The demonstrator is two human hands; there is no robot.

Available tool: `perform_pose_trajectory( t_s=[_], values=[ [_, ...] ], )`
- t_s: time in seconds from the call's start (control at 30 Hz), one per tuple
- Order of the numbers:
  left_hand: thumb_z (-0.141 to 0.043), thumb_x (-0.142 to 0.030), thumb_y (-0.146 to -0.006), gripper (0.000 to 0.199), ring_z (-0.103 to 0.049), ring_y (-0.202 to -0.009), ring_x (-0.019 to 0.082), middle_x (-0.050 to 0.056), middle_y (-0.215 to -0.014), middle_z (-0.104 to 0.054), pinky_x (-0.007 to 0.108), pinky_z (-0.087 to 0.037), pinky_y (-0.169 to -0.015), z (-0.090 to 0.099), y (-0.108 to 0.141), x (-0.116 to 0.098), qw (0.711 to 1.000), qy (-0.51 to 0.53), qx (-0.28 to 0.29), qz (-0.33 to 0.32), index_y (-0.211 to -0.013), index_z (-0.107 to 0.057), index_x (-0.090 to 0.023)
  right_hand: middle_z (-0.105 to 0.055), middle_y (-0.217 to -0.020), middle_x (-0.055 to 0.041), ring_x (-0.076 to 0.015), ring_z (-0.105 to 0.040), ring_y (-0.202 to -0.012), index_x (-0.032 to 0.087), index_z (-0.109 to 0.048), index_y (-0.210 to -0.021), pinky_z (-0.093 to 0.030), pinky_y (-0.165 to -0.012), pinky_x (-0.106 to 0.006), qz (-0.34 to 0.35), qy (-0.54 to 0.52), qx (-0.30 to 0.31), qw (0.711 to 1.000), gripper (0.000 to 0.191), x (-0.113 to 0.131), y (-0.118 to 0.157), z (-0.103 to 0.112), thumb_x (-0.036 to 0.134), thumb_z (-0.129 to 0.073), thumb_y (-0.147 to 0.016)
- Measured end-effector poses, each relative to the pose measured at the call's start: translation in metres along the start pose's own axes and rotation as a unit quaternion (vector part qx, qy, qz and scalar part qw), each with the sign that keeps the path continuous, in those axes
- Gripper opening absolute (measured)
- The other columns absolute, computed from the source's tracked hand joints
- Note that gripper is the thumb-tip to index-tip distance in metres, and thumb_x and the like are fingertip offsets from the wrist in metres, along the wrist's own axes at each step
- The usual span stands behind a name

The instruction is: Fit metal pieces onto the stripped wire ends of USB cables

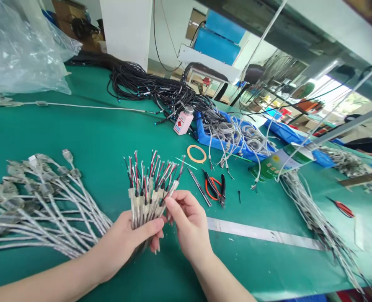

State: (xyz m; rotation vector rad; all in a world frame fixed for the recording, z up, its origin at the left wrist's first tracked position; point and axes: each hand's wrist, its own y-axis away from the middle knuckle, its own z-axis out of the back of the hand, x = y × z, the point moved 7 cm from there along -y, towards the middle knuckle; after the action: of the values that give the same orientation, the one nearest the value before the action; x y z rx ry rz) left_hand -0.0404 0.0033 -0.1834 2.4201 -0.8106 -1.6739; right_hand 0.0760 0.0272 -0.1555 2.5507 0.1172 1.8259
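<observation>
My left hand [135, 233] is wrapped round a bundle of cables [146, 205] with clear grey jackets. Their stripped ends point up and fan out in thin red, white and black wires. At the bundle's right side, my right hand [187, 222] pinches one cable [172, 188] near its jacket end between thumb and fingers. Left of my forearm lies a spread of clear-jacketed cables [57, 197] with USB-type plugs in clear covers. Whether these are the other ends of the held bundle is hidden by my arm.
Beyond my hands lie tweezers [200, 187], orange-handled cutters [215, 188], a tape ring [196, 154] and a pink bottle [183, 121]. A blue tray [201, 136] holds coiled cables. Black cables [135, 82] heap at the back. A steel ruler [261, 233] and more cables [314, 214] are rightward.
</observation>
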Motion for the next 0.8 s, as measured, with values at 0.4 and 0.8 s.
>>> perform_pose_trajectory(
  t_s=[0.4, 0.8],
  values=[
    [-0.081, -0.032, -0.071, 0.02, -0.029, -0.041, 0.005, -0.01, -0.043, -0.037, 0.016, -0.032, -0.04, 0.014, 0.002, -0.026, 0.981, 0.189, -0.043, -0.02, -0.077, -0.071, -0.016, -0.064, -0.071, 0.0009, -0.0045, -0.049, -0.041, 0.018, -0.054, -0.085, -0.038, -0.035, -0.016, -0.141, -0.052, 0.186, 0.971, 0.025, -0.017, 0.015, -0.027, 0.041, -0.064, -0.089],
    [-0.079, -0.033, -0.075, 0.022, -0.031, -0.04, 0.004, -0.008, -0.041, -0.043, 0.019, -0.024, -0.043, 0.011, 0.002, -0.022, 0.985, 0.173, 0.002, -0.003, -0.077, -0.07, -0.014, -0.064, -0.068, -0.0034, -0.0156, -0.057, -0.061, 0.023, -0.068, -0.072, -0.051, -0.054, -0.029, -0.026, 0.204, 0.048, 0.977, 0.02, 0.015, 0.024, 0.0, 0.04, -0.074, -0.081]
  ],
)
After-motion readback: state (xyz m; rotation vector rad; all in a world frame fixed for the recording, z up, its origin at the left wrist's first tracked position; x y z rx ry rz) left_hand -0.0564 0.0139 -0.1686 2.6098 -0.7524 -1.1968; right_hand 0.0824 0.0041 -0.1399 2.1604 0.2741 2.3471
